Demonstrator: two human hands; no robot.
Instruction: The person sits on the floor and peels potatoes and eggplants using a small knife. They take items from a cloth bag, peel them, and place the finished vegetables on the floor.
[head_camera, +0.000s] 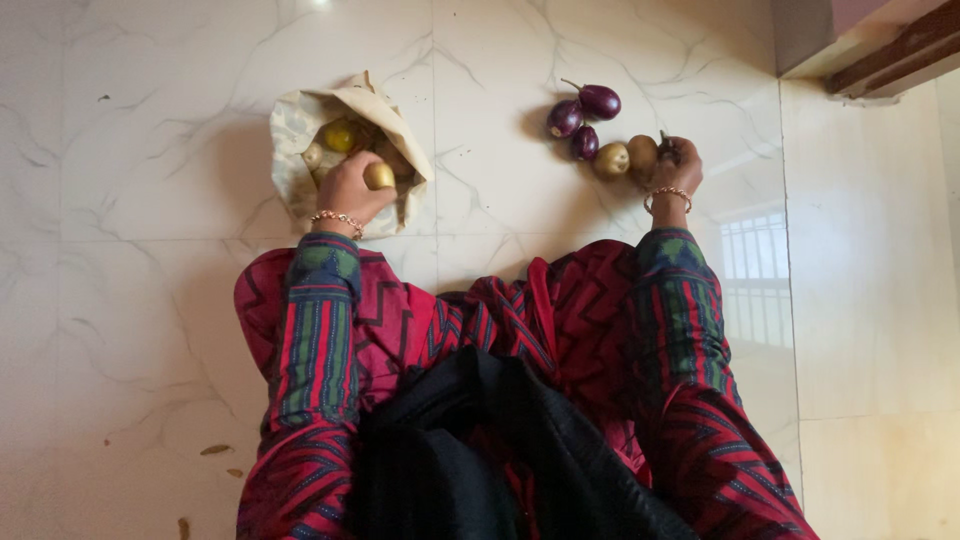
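Our left hand (345, 190) pinches a potato (379, 176) in the bag (290, 130); our right hand (676, 165) grips another potato (642, 152) beside 3 eggplants (598, 101).

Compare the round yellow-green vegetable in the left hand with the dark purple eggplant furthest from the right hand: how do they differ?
The round yellow-green vegetable is pale and yellowish; the dark purple eggplant is deep glossy purple. The vegetable is gripped by the left hand over the cream cloth bag; the eggplant lies free on the white marble floor. The eggplant shows a thin stem; none shows on the vegetable. Both are small and rounded.
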